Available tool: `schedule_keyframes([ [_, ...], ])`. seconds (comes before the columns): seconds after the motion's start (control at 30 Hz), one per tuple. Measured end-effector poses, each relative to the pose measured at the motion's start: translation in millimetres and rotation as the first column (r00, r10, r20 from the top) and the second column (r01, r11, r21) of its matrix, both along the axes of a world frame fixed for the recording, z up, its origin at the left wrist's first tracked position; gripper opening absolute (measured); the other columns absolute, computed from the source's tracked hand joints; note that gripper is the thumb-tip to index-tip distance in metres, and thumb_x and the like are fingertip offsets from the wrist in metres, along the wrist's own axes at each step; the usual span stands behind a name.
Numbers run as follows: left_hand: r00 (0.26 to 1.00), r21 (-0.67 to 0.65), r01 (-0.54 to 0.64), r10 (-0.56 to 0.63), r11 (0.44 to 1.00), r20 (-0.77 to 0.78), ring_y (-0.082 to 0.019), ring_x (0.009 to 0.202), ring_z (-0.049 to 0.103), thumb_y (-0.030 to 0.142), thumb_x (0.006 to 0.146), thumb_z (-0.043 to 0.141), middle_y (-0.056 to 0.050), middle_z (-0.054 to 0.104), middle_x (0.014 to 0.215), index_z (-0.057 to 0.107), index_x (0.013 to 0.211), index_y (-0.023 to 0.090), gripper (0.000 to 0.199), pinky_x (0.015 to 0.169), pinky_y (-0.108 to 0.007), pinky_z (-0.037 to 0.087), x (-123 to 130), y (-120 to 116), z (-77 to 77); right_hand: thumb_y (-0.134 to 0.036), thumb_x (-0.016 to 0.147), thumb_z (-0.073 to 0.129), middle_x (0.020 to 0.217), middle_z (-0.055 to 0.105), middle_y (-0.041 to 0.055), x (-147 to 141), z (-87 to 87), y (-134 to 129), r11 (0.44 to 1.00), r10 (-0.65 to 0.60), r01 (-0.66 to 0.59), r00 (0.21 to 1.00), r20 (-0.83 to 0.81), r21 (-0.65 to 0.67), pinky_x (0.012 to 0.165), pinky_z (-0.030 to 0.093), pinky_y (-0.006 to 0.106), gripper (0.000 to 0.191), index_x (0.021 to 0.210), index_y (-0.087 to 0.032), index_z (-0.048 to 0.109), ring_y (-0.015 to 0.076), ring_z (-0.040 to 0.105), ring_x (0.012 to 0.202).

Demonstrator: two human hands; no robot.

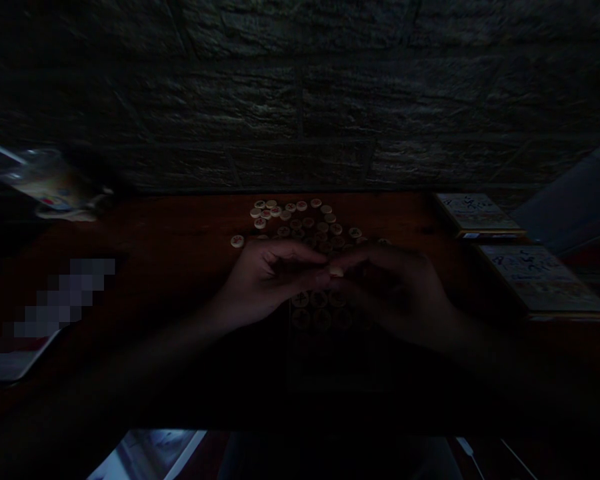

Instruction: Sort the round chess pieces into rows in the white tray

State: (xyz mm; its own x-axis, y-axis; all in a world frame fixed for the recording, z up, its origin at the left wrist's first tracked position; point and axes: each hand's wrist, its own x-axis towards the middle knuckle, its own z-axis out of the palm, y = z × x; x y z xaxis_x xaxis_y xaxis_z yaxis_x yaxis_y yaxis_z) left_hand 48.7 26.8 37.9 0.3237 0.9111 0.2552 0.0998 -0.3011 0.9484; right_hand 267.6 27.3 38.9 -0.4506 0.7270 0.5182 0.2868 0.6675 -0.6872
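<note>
My left hand (263, 275) and my right hand (413, 287) meet over the middle of the dark table. A small round Chinese chess piece (337, 272) shows edge-on between their fingertips, and both hands pinch at it. Just below the hands, more round pieces (321, 319) lie in neat rows, apparently in a shallow box whose outline is lost in the dark. Beyond my fingers, several loose pieces (301, 206) with red or dark characters are scattered toward the wall. One red-marked piece (237, 241) rests apart, beside my left hand. My fingers hide some of the pieces.
At the far left stands a clear plastic cup (55, 183) with a straw. A partly pixelated flat device (10, 365) lies nearer on that side. Two flat printed boxes (475, 210) sit at the right. A stone-textured wall (300, 100) closes off the table's back edge.
</note>
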Motion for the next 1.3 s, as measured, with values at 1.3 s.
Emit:
schedule_keyframes([
  [1.3, 0.998, -0.094, 0.061, -0.058, 0.994, 0.036, -0.01, 0.072, 0.074, 0.026, 0.093, 0.07, -0.002, 0.08, 0.084, 0.077, 0.096, 0.016, 0.012, 0.066, -0.016, 0.058, 2.3, 0.1, 0.1, -0.018, 0.085, 0.077, 0.098, 0.077, -0.0013, 2.2, 2.0, 2.2, 0.989, 0.003, -0.01, 0.999, 0.051, 0.145, 0.07, 0.055, 0.023, 0.027, 0.111, -0.023, 0.07, 0.0122, 0.07, 0.078],
])
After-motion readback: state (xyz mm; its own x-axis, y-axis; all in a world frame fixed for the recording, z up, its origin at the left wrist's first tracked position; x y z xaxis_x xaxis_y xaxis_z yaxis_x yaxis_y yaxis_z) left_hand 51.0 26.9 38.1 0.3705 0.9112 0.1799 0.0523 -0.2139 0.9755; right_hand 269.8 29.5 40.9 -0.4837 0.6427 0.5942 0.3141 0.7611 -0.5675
